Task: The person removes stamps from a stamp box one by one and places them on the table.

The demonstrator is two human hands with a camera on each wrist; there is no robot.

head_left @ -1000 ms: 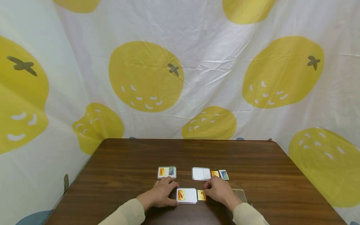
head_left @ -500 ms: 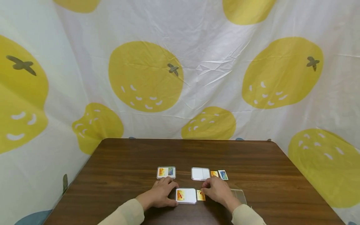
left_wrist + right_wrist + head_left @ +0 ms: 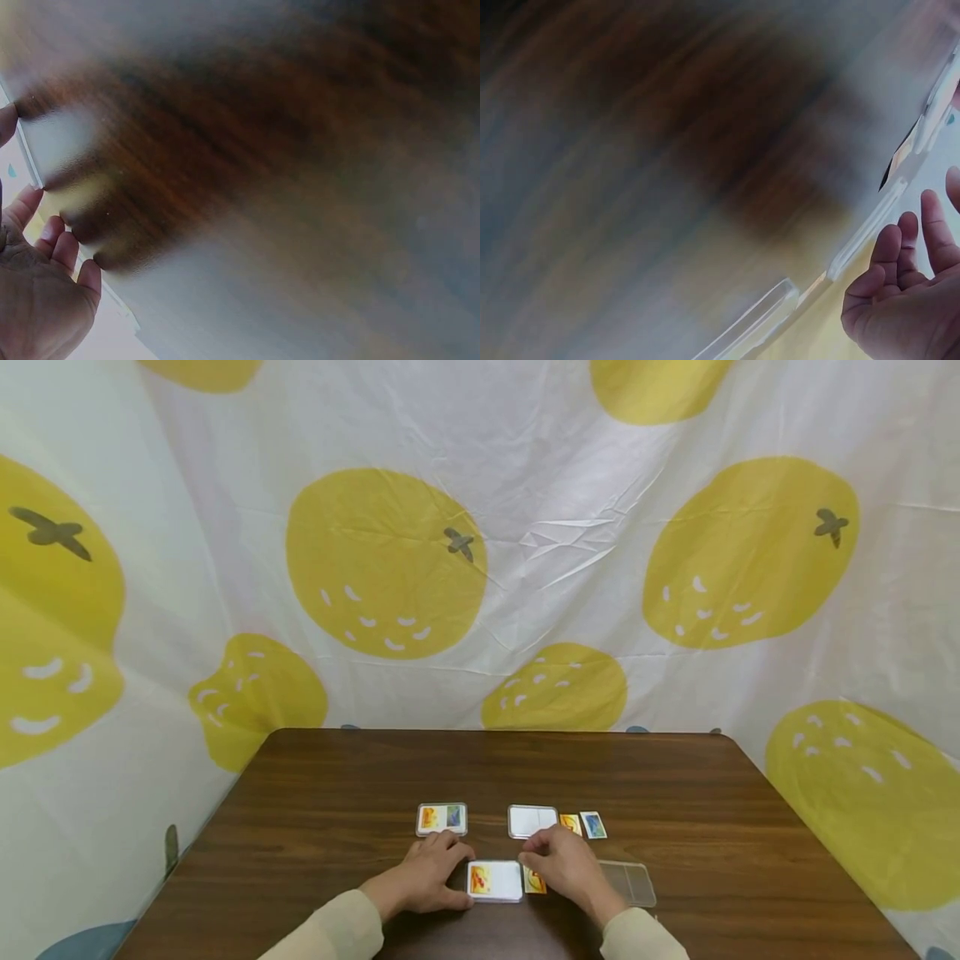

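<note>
In the head view a clear flat case [image 3: 506, 882] with a white insert lies near the front of the table. An orange stamp-like picture [image 3: 481, 882] fills its left part; the right part is plain white. My left hand [image 3: 433, 874] holds the case by its left side, thumb at the near corner and fingers at the far one. Beside the case's right edge lies a second orange stamp-like piece [image 3: 535, 882]. My right hand [image 3: 567, 864] hovers above it, partly covering it, thumb and index close together near the case's far right corner. Nothing shows between the right fingers [image 3: 907, 255].
Further back are a case [image 3: 441, 818] with orange and blue pictures and another case [image 3: 532, 821] with a plain white insert. An orange piece [image 3: 571, 824] and a blue one [image 3: 593, 825] lie beside the latter. A transparent cover [image 3: 628, 883] lies right of my right hand.
My right hand has shifted left, over the loose orange piece, uncovering more of the transparent cover. The faint line across the front case's white part has gone. The left hand stays put.
</note>
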